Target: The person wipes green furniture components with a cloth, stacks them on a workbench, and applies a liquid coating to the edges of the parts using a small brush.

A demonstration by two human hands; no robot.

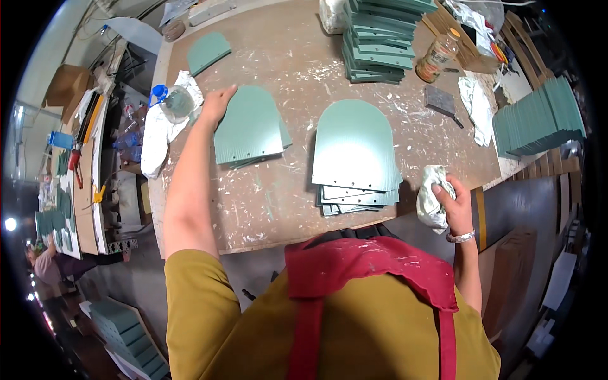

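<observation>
The worktable (pixel 278 209) spreads under both hands, its brown top speckled with white paint. Between the hands lies a stack of green arch-shaped panels (pixel 354 155), nearer the right one. A smaller pile of green panels (pixel 250 126) sits directly beside the left hand (pixel 218 101), which lies open and flat on that pile's upper left edge. Just beyond the left hand a clear plastic bottle (pixel 176 103) rests on a white cloth (pixel 155 136). The right hand (pixel 453 202) is closed around a crumpled white rag (pixel 432 196) at the table's near edge
</observation>
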